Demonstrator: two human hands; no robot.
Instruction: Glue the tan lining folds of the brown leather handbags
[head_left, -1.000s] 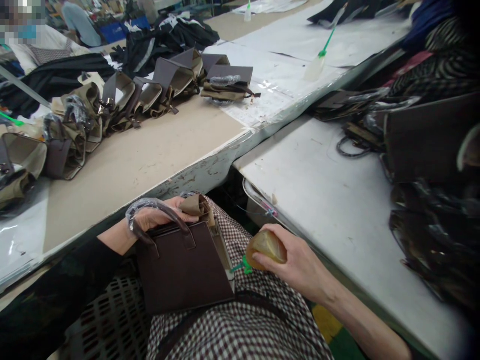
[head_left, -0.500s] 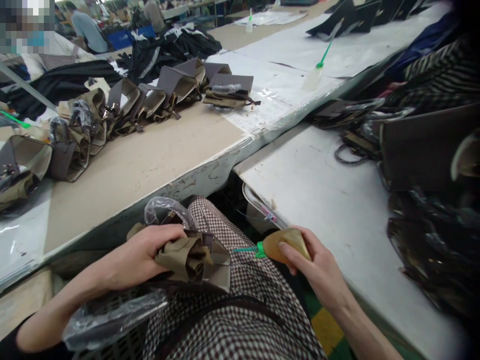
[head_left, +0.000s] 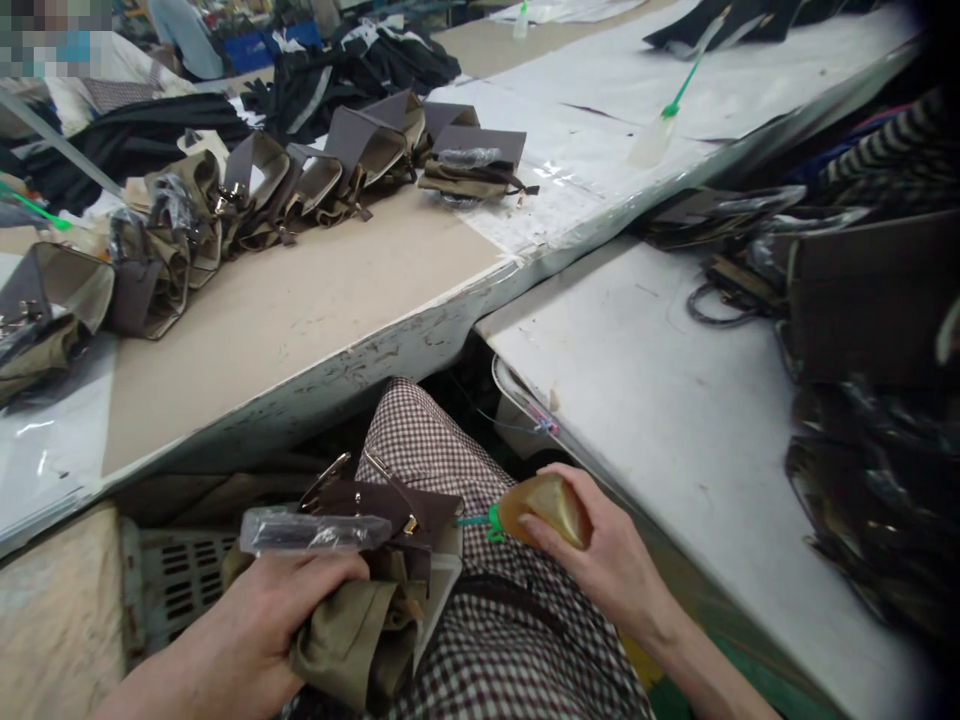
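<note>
My left hand (head_left: pixel 281 610) is closed around a partly made brown handbag (head_left: pixel 431 515) resting on my lap. Olive lining cloth (head_left: pixel 360 635) bunches out of it beside my thumb, and its handle (head_left: pixel 315 530) is wrapped in clear plastic. My right hand (head_left: pixel 600 540) grips a soft glue bottle (head_left: pixel 544 508) of amber liquid, tipped on its side. The bottle's thin green nozzle (head_left: pixel 474 520) points left at the bag's edge; whether it touches cannot be made out.
Several unfinished bags (head_left: pixel 367 150) line the beige table (head_left: pixel 315 310) ahead. Another glue bottle (head_left: pixel 656 135) stands farther back. Dark bags (head_left: pixel 862 310) are piled on the white side table (head_left: pixel 622 370). A plastic crate (head_left: pixel 184 570) sits low at left. A person (head_left: pixel 112 75) is at far left.
The bag has turned in my left hand, so its wrapped handle now lies across the top. My right hand has brought the bottle left and slightly down, its nozzle now at the bag's edge.
</note>
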